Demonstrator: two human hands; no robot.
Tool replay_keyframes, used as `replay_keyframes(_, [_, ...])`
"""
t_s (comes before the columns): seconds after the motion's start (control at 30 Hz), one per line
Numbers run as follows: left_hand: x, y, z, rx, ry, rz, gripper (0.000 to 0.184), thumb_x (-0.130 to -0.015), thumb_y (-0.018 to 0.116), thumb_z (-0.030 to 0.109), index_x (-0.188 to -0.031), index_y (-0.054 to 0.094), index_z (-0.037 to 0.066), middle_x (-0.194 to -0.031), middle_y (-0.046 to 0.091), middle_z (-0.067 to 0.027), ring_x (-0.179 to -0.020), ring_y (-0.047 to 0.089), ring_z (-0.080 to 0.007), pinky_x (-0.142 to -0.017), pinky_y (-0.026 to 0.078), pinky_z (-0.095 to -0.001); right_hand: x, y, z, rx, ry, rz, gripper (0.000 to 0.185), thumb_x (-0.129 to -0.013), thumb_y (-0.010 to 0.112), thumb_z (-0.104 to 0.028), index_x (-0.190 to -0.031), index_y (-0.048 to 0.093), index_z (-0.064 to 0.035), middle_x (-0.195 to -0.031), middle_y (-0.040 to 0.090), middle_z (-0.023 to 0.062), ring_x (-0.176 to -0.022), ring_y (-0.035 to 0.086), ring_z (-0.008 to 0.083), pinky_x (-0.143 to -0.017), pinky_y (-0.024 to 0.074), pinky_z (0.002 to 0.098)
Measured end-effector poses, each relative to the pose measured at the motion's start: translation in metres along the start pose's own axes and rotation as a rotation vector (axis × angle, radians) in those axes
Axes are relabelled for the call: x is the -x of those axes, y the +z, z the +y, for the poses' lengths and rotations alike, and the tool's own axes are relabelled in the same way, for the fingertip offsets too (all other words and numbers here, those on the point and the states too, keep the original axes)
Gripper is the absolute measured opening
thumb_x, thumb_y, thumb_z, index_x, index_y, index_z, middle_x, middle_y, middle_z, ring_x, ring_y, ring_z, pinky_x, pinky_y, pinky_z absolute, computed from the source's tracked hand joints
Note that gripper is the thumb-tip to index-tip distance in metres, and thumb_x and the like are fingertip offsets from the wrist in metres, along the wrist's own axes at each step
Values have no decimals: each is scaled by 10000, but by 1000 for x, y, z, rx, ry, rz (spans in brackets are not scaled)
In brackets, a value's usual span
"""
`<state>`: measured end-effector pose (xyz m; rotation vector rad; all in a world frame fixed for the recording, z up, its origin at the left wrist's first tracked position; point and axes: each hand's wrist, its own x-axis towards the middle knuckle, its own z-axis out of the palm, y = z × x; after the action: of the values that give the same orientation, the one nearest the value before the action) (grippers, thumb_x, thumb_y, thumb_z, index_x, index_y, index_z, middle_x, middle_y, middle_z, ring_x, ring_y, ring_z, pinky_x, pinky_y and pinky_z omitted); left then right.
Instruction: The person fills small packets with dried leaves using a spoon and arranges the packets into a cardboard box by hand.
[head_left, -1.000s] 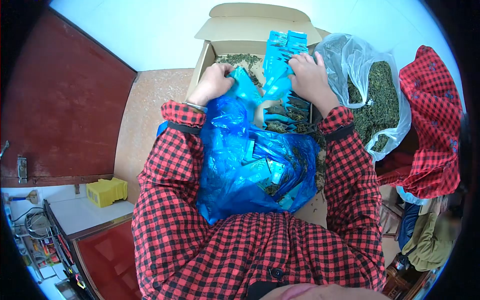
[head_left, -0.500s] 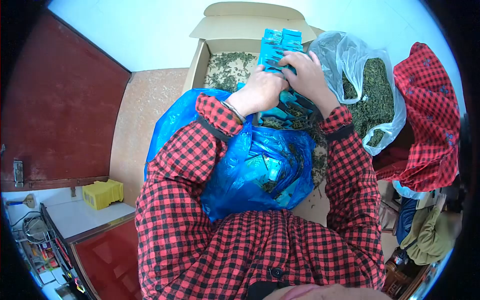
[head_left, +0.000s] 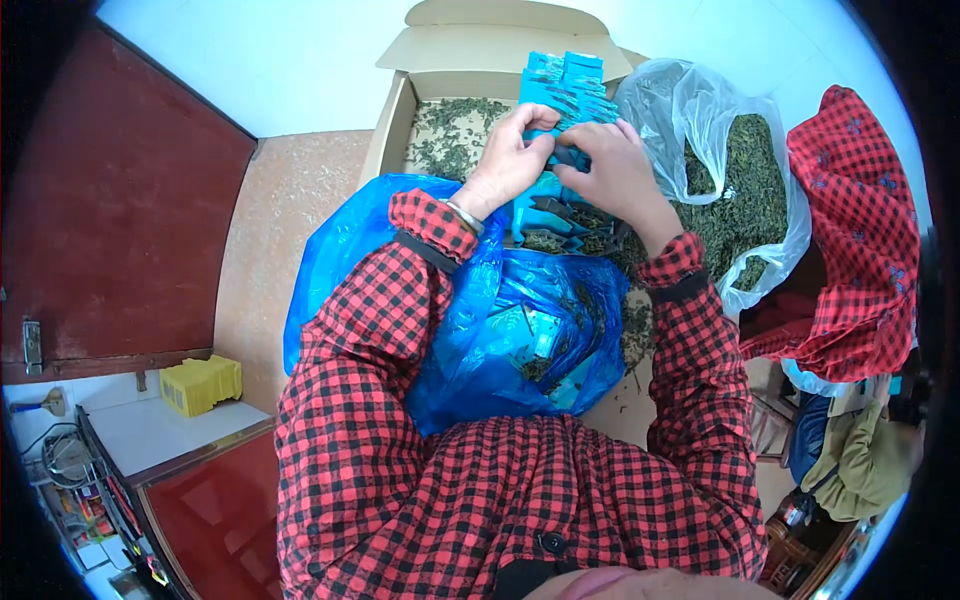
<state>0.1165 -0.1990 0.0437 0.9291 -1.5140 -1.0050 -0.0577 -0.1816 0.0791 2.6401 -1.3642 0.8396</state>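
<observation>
Pale background (head_left: pixel 300 60), open box (head_left: pixel 470 85) — blue packets (head_left: pixel 563 82), leaves (head_left: pixel 450 160)

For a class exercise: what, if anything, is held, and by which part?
Cannot be told: left grip and right grip are at blue packets, hiding any held edge.

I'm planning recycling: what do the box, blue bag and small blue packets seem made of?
Box: probably cardboard; matt brown, folded flaps.
Blue bag: likely plastic film; glossy, crinkled, strong highlights.
Small blue packets: smooth, faint sheen; plastic, foil or coated paper, cannot tell.
</observation>
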Motion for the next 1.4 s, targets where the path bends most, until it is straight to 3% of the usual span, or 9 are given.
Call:
replay_keyframes(0.13, [-1,-4,-12,59,28,-12,300,-902,525,-2,-1202,547,1,-1109,628,-73,-1034,593,-159,-904,495,-303,1,6,-1,80,4,-38,144,-783,672,-255,-865,691,-139,-1025,640,21,-1055,579,227,-1074,315,519])
replay_keyframes(0.3, [-4,-21,-8,126,-83,97,283,-890,523,-3,-1169,576,-1,-1054,640,-78,-1017,604,-154,-889,499,-297,1,4,-3,96,-4,-79,119,-789,667,-245,-839,690,-139,-1021,643,18,-1045,583,222,-1071,319,520])
replay_keyframes(0.4, [-6,-56,-6,-469,-175,-131,308,-868,548,29,-1170,592,-10,-1054,668,-125,-1005,628,-193,-883,505,-327,0,1,-4,117,44,-166,123,-807,675,-246,-846,675,-130,-1169,639,35,-1144,560,241,-1100,300,528])
replay_keyframes(0.43, [-3,-65,-6,-472,-176,-132,308,-868,548,29,-1170,592,-10,-1054,668,-125,-1005,628,-193,-883,505,-327,0,0,-4,114,44,-165,123,-807,675,-246,-846,675,-130,-1169,639,35,-1144,560,241,-1100,300,528])
replay_keyframes(0.53, [8,-85,-5,-688,-358,-677,358,-843,591,83,-1190,610,-1,-1052,690,-173,-986,647,-245,-877,505,-364,-1,1,-4,130,56,-185,119,-811,668,-248,-848,677,-135,-1179,641,35,-1152,558,239,-1100,301,527])
replay_keyframes(0.67, [28,-84,2,-797,-463,-766,401,-833,639,134,-1215,618,13,-1070,693,-201,-985,653,-290,-883,501,-390,1,8,1,108,1,-71,101,-805,653,-229,-836,696,-143,-1104,654,10,-1085,576,237,-1091,303,512])
replay_keyframes(1.1, [24,-78,-15,-531,-455,-618,384,-817,723,150,-1171,652,21,-948,707,-128,-856,654,-182,-775,522,-317,-11,-2,-3,74,-35,43,126,-835,636,-221,-847,685,-105,-1234,620,85,-1183,544,281,-1094,301,548])
replay_keyframes(1.23, [31,-79,-31,-572,-351,-592,353,-812,727,155,-1132,670,18,-928,712,-126,-837,659,-196,-767,523,-324,-21,-17,-5,319,-136,43,110,-827,626,-189,-846,687,-101,-1238,617,90,-1191,540,281,-1095,298,556])
replay_keyframes(1.4, [34,-72,-5,-750,-376,-670,345,-806,733,163,-1110,675,10,-920,714,-122,-826,660,-194,-761,525,-321,-17,-2,-13,351,-142,-150,107,-822,619,-159,-877,691,-102,-1238,617,91,-1217,528,275,-1094,297,561])
